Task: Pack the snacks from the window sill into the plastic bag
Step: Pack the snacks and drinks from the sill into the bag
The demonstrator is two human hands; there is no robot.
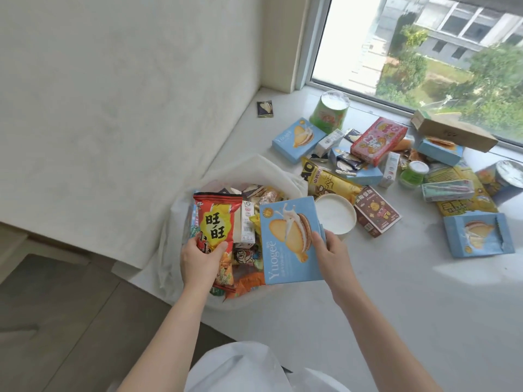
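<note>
left hand [199, 260] grips red snack bag [217, 222] | right hand [332, 257] holds blue box [288, 241] | over plastic bag [271, 171]

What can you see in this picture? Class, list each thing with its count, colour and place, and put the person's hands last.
plastic bag: one, white, sill's left edge, open and full of snacks
red snack packet: one, red and yellow, over the bag
held biscuit box: one, light blue, at the bag's right rim
other blue biscuit boxes: several, light blue, across the sill
green tub: one, by the window
pink box: one, mid sill
brown box: one, beside a white cup
window sill: one, white
left hand: grips the red packet
right hand: holds the blue box
</note>
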